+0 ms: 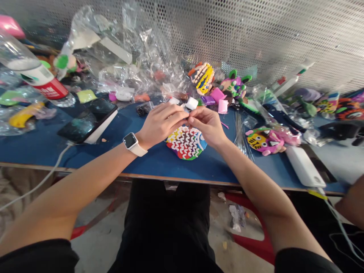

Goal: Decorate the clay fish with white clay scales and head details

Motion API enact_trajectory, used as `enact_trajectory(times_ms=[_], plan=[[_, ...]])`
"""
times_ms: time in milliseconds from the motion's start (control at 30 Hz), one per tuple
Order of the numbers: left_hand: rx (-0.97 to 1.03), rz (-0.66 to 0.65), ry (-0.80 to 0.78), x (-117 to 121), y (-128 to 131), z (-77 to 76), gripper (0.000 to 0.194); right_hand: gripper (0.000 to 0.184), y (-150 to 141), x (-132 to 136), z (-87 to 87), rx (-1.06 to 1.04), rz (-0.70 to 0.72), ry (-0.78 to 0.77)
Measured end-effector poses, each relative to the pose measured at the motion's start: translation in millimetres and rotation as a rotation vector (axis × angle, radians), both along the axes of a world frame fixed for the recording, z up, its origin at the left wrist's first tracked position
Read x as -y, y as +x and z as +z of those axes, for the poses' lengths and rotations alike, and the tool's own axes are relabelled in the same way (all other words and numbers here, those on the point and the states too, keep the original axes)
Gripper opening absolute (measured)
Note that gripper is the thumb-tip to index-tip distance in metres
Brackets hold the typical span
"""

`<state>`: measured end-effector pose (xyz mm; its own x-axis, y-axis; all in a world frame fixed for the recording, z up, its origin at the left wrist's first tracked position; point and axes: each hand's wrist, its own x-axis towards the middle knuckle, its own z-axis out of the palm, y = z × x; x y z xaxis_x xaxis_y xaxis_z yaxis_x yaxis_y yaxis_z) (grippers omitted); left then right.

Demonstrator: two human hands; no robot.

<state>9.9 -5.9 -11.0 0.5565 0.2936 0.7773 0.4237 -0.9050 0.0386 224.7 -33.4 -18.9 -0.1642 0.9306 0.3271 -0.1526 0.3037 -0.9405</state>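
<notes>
Clock positions are read from the clay fish (pixel 186 143), with 12 o'clock pointing away from the wearer. The fish lies flat on the blue table (pixel 153 161), just wearer-side of the hands.

Surroundings: a white block (pixel 192 103) sits at 12 o'clock, just beyond the fingertips. Pink blocks (pixel 218 94) and a yellow-striped clay figure (pixel 205 77) stand at 1 o'clock. A bundle of thin wires (pixel 241 132) and a tiger-faced clay figure (pixel 263 141) lie at 3 o'clock; a white power bank (pixel 304 165) is farther out, toward 4. A black device (pixel 87 123) and a labelled bottle (pixel 47 81) occupy 9 to 10 o'clock. Clear bags (pixel 136 57) pile up at 11, against the perforated panel (pixel 256 30).

Hands: the left hand (pixel 163 123) and right hand (pixel 209 127) meet above the far side of the fish. Fingers of both are bent and their tips converge; whether either pair of tips is closed on anything cannot be told.

Clearance: the table edge runs across at 6 o'clock, near the fish. Bare surface extends at 9 o'clock as far as the black device. Beyond 12, clutter limits reach.

Materials: the fish is rounded, multicoloured clay with rows of raised white squiggles. The bags are glossy, crumpled film; the panel is metallic, with small holes.
</notes>
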Motion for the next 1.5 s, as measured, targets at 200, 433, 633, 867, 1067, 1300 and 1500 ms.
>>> enact_trajectory(times_ms=[200, 433, 633, 867, 1067, 1300, 1500], plan=[[0.009, -0.049, -0.023, 0, 2, -0.5, 0.014, 0.049, 2, 2, 2.8, 0.024, 0.010, -0.011], [-0.074, -0.057, -0.086, 0, 1, 0.7, 0.018, 0.053, 1, 3, 1.5, 0.071, 0.006, -0.009], [0.047, -0.041, -0.133, -3, -1, 0.2, 0.018, 0.045, 17, -10, 4.1, 0.078, -0.180, 0.121], [0.060, -0.061, -0.146, -4, -12, 15.8, 0.021, 0.047, 45, -30, 1.4, 0.133, -0.459, 0.227], [-0.183, -0.397, -0.136, 96, -4, 30.0, 0.030, 0.048, 26, -21, -2.3, 0.148, -0.350, 0.191], [-0.295, -0.281, -0.438, 181, -49, -94.8, 0.033, 0.047, 14, -13, -0.6, 0.044, -0.282, 0.134], [-0.411, 0.389, -0.652, 211, -169, -193.5, 0.047, 0.050, 10, -12, -1.0, -0.062, -0.246, 0.052]])
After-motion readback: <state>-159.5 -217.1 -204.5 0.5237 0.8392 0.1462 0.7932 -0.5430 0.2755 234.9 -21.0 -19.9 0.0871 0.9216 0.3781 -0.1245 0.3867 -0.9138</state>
